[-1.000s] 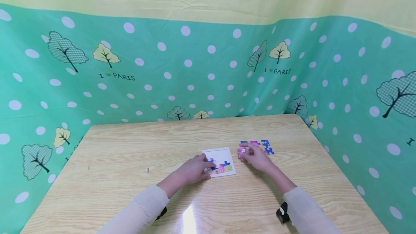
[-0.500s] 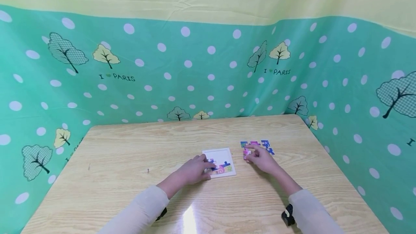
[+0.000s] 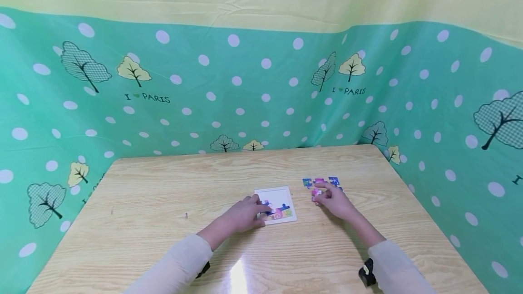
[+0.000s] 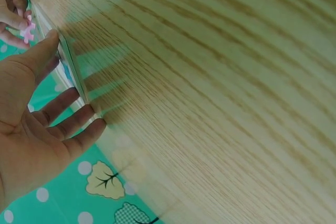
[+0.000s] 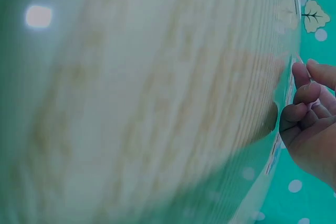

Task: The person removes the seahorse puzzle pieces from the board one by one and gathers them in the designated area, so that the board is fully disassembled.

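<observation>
A white-framed jigsaw tray [image 3: 292, 212] lies on the table, its lower part filled with blue, pink and green pieces and its upper part bare white. My left hand [image 3: 242, 214] rests on the tray's left side, fingers fairly straight, with the fingertips [image 4: 95, 124] at its edge in the left wrist view. To the right of the tray, my right hand [image 3: 333, 201] pinches a pink puzzle piece [image 3: 315, 194] between thumb and index finger. The same piece [image 4: 29, 31] shows upright at the left wrist view's edge. In the right wrist view, curled fingers hide it.
Several loose puzzle pieces [image 3: 320, 180], blue and pink, lie just beyond the right hand, which partly covers them. The wooden table [image 3: 163, 189] meets a green dotted cloth [image 3: 245, 80] at the back and right. Black wrist straps [image 3: 367, 272] sit under the sleeves.
The right hand has moved right and slightly toward the person with the pink puzzle piece, uncovering the blue loose piece at the left of the group. The left hand stays on the tray.
</observation>
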Motion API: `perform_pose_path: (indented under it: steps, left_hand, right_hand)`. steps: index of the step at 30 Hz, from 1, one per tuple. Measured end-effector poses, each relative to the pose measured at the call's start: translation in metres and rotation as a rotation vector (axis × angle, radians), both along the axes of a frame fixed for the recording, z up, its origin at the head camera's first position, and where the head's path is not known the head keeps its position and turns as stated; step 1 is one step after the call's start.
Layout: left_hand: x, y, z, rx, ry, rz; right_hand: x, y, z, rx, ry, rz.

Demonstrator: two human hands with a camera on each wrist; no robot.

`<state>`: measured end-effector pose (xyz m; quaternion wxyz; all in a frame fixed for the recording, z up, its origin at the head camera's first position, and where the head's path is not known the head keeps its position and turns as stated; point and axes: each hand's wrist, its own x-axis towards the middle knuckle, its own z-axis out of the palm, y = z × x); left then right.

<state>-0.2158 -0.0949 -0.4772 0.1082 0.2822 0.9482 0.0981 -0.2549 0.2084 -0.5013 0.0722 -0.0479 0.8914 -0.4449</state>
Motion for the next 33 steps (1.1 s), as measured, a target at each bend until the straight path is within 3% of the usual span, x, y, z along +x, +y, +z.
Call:
perform_pose_path:
  steps: [23,33]
  left_hand:
    - [0.000,0.000,0.000,0.010,0.007,-0.006]
    - [0.000,-0.001,-0.001,0.013,0.011,-0.016]
  right_hand:
    - [-0.001,0.011,0.002,0.032,0.003,-0.007]
    - [-0.001,0.011,-0.001,0.060,-0.018,-0.047]
